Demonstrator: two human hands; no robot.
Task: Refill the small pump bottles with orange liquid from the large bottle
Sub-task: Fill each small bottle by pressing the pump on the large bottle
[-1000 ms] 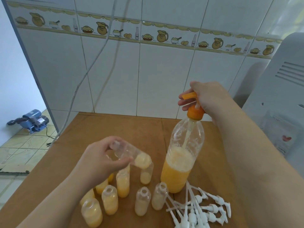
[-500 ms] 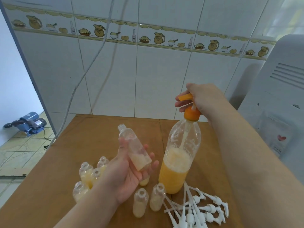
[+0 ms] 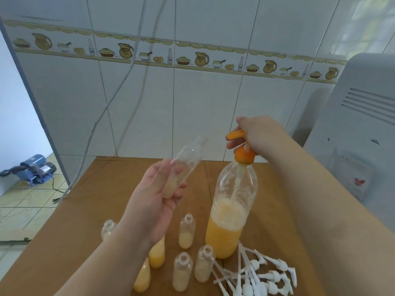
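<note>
Orange-capped large bottle [image 3: 232, 212] stands centre-right on the table [image 3: 89, 210]; right hand [image 3: 257, 133] grips its pump, ready to dispense. Left hand [image 3: 156, 195] clasps a small bottle [image 3: 183, 165], tilting its open mouth toward the spout [image 3: 235, 134], apparently for filling.

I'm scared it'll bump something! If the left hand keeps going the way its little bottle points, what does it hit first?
Probably the orange pump spout on the large bottle. The left hand aims its small bottle up-right toward it, though depth is unclear.
</note>
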